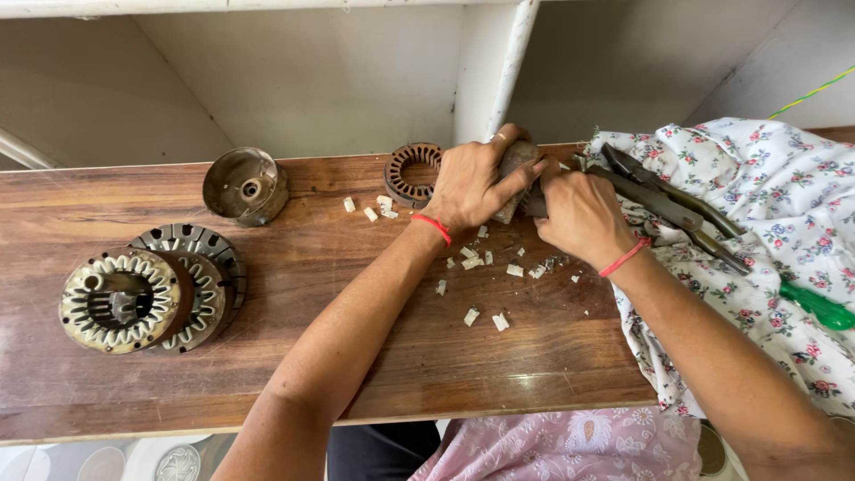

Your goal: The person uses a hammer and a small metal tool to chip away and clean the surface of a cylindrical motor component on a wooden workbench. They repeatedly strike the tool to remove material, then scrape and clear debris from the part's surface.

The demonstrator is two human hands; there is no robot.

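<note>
My left hand point(472, 183) grips a brownish metal motor part point(517, 160) near the back of the wooden bench point(356, 356). Close against it on the right, my right hand point(579, 214) is closed around a small tool whose tip is hidden between the two hands. Both wrists wear a red thread. Small white scraps point(472, 263) lie scattered on the wood below and left of my hands. A ring-shaped slotted stator core point(411, 171) lies just left of my left hand.
A stack of wound stators point(142, 289) stands at the left, with a metal motor cap point(245, 185) behind it. A floral cloth point(757, 232) on the right carries pliers point(668, 200) and a green-handled tool point(815, 307). A white post point(494, 71) rises behind.
</note>
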